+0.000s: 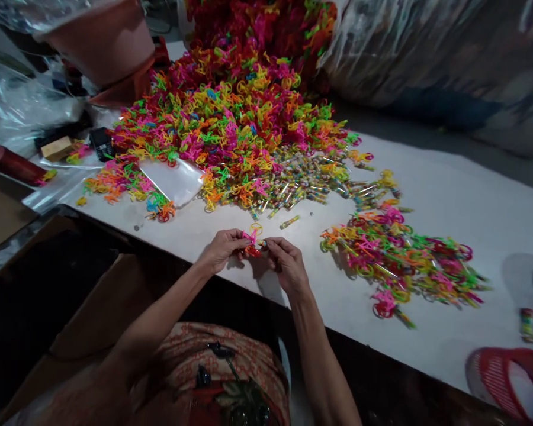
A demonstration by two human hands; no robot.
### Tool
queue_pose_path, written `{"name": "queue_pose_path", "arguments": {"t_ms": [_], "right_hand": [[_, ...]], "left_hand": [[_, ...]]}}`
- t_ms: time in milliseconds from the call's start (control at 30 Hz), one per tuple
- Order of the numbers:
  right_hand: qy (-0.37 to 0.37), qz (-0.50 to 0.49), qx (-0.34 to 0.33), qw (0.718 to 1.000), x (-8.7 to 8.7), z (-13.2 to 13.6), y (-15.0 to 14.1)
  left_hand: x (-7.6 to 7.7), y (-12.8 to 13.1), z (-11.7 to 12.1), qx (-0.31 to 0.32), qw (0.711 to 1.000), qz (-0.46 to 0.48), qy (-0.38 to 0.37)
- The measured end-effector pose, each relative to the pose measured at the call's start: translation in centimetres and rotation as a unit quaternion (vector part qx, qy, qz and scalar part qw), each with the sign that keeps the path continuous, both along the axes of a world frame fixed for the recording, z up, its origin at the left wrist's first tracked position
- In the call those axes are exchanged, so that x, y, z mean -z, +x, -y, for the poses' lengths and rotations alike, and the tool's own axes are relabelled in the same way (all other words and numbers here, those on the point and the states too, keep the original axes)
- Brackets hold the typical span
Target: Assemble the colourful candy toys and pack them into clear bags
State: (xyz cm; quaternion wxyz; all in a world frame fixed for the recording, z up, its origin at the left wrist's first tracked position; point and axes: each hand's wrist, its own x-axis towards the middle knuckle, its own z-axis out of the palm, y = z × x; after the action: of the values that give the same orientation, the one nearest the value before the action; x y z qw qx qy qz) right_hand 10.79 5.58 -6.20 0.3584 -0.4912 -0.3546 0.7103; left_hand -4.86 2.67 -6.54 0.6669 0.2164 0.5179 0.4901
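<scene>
My left hand (224, 247) and my right hand (286, 263) meet near the front edge of the white table (448, 195). Both are closed in a pinch round a small pink and red plastic toy piece (251, 242), with a yellow ring showing just above it. A small striped tube (289, 222) lies alone on the table just beyond my fingers. A big heap of bright plastic pieces (235, 118) spreads across the far middle of the table. A smaller pile of assembled pieces (400, 254) lies to the right of my right hand.
A clear plastic bag (173, 177) lies at the heap's left edge. A red basket (510, 378) sits at the bottom right. A red cylinder (11, 164), small boxes and a terracotta-coloured tub (102, 41) stand at the far left. Large plastic-wrapped sacks (439, 53) fill the back right.
</scene>
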Motion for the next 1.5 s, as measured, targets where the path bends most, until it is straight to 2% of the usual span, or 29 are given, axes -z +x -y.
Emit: {"name": "queue_pose_path", "arguments": {"t_ms": [300,467,700,867,933,1100,1267,1333,1500], "right_hand": [[-0.001,-0.02,-0.028,0.999,0.2,0.0,0.8],[0.005,-0.014,-0.023,1.0,0.2,0.6,0.8],[0.131,0.082,0.019,0.988,-0.9,2.1,1.0],[0.181,0.165,-0.013,0.97,-1.2,1.8,1.7],[0.161,0.158,-0.022,0.974,-1.0,1.5,2.4],[0.039,0.028,-0.006,0.999,0.0,1.1,4.1],[0.016,-0.009,-0.009,1.0,0.3,1.6,4.2],[0.036,0.009,-0.006,0.999,0.1,1.9,4.1],[0.15,0.105,0.031,0.983,-0.5,2.4,4.1]], "left_hand": [[-0.2,0.8,0.3,0.003,0.999,0.035,-0.037],[-0.3,0.7,0.8,0.058,0.997,0.045,-0.034],[-0.2,0.9,1.0,0.093,0.994,0.043,-0.031],[1.0,2.0,1.1,0.05,0.998,-0.011,-0.025],[1.3,2.5,1.0,0.059,0.998,0.013,-0.033],[0.7,3.3,0.4,0.1,0.989,0.108,-0.018],[0.5,3.6,0.8,0.132,0.985,0.11,-0.022],[0.7,3.8,1.1,0.131,0.986,0.1,-0.027],[1.2,4.1,1.3,0.106,0.993,0.054,0.002]]}}
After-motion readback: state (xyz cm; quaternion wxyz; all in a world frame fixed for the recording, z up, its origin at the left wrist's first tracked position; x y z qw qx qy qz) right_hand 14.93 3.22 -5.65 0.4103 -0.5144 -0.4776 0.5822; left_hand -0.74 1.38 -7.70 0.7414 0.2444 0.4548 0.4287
